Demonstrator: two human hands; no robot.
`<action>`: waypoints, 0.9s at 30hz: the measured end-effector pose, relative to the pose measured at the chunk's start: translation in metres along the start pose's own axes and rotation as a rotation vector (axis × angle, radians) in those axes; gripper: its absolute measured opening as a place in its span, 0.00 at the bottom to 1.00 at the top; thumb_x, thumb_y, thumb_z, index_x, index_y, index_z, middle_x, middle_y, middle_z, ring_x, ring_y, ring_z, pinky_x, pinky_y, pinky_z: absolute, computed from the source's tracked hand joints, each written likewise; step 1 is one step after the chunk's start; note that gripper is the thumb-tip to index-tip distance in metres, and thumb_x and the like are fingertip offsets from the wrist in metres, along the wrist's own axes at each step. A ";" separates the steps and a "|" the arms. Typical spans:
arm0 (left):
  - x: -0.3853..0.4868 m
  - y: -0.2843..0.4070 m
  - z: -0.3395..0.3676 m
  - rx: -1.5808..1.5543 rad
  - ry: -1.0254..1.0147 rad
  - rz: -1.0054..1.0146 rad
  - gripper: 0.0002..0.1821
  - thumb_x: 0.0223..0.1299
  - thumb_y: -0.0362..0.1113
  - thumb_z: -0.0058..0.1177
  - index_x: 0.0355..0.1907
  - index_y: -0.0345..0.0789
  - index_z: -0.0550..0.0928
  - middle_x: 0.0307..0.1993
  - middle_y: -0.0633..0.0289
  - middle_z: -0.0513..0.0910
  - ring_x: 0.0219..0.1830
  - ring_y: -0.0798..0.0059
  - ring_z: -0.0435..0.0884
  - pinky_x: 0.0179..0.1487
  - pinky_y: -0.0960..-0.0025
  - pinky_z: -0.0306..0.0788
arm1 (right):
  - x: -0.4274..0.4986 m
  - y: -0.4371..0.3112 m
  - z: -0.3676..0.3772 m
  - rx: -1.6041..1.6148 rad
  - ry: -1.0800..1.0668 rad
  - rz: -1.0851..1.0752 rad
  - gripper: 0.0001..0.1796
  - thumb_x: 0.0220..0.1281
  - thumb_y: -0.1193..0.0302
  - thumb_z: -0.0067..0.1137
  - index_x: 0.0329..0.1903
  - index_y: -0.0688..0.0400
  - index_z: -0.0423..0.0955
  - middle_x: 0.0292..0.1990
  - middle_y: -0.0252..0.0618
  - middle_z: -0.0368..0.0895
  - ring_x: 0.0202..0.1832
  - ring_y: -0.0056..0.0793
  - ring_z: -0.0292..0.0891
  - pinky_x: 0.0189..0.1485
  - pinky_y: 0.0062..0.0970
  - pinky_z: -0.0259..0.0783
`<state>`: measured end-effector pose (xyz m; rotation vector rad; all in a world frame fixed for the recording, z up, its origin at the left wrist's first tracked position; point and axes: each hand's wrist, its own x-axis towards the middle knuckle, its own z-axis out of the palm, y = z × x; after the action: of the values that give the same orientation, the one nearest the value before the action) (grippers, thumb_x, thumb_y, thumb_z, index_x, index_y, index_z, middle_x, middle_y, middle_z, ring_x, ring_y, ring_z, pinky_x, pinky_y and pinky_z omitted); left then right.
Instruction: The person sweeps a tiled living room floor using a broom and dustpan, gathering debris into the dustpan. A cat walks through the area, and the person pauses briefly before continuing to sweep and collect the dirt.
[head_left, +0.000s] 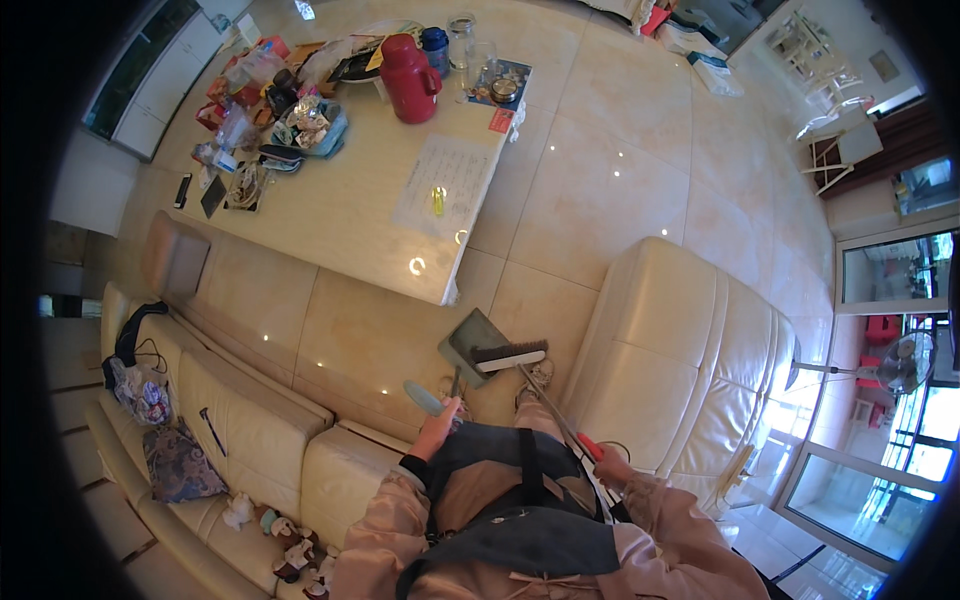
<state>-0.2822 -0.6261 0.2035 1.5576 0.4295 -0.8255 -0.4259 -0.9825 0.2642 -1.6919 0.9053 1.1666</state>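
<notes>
My left hand (441, 424) is closed around the upright handle of a grey-green dustpan (459, 346). A flat, pale green oval piece (422, 397) juts out beside those fingers; whether it belongs to the dustpan I cannot tell. The pan rests on the floor just ahead of my shoes (537, 375). In my right hand (613, 466) is the red grip of a broom (555, 409) with a thin metal stick. Its white head with dark bristles (511, 352) lies over the right part of the pan, hiding some of it.
A cream table (337, 217) ahead bears a red thermos (409, 79), a written sheet (442, 180) and many small items. Cream leather sofa sections flank me, one at the right (675, 352) and one at the left (255, 390). A standing fan (904, 361) is farther right.
</notes>
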 end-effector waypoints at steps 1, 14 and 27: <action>0.001 0.000 -0.001 0.000 0.009 -0.055 0.17 0.63 0.48 0.43 0.28 0.36 0.74 0.22 0.69 0.69 0.25 0.82 0.67 0.30 0.75 0.62 | -0.009 -0.002 -0.007 0.088 0.026 0.039 0.29 0.39 0.82 0.48 0.51 0.52 0.67 0.23 0.45 0.76 0.16 0.34 0.73 0.15 0.32 0.69; 0.004 0.039 0.044 -0.180 0.116 -0.021 0.15 0.61 0.46 0.43 0.23 0.41 0.70 0.18 0.71 0.69 0.19 0.85 0.65 0.24 0.79 0.59 | 0.074 -0.017 -0.047 0.161 0.189 -0.165 0.33 0.43 0.80 0.54 0.56 0.54 0.58 0.28 0.45 0.72 0.27 0.41 0.79 0.23 0.36 0.74; 0.051 0.097 0.100 -0.233 0.225 -0.071 0.15 0.59 0.51 0.45 0.26 0.42 0.73 0.19 0.71 0.72 0.19 0.86 0.67 0.24 0.80 0.62 | 0.031 -0.025 -0.149 0.149 0.223 -0.179 0.21 0.47 0.79 0.49 0.49 0.57 0.66 0.21 0.43 0.73 0.14 0.33 0.72 0.14 0.31 0.68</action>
<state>-0.2057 -0.7491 0.2362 1.4279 0.7228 -0.6308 -0.3463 -1.1147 0.2690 -1.7628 0.9297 0.7842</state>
